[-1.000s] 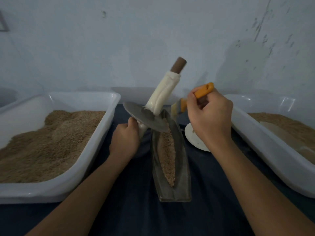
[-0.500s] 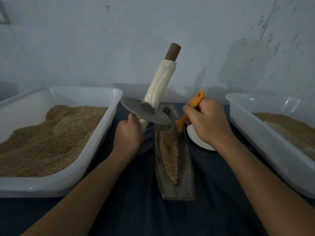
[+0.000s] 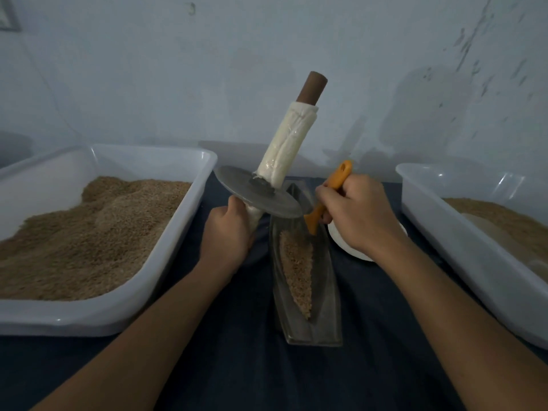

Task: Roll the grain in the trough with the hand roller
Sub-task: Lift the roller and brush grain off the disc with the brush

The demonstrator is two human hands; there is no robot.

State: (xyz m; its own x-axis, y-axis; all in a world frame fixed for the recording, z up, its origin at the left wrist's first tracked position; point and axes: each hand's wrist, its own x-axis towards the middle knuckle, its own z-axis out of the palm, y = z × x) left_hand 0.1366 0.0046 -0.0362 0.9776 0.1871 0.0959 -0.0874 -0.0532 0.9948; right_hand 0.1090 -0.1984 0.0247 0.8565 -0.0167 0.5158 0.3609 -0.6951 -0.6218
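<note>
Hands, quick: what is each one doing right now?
Left hand: grips the hand roller by its lower handle, disc lifted off the trough.
Right hand: holds the orange-handled tool.

The orange tool's working end sits hidden behind the roller disc (brush or scraper, unclear); the right tub runs off-frame.

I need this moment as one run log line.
left hand: holds roller lifted, tilted | right hand: grips orange brush at trough | grain: in trough | rolling: paused
</note>
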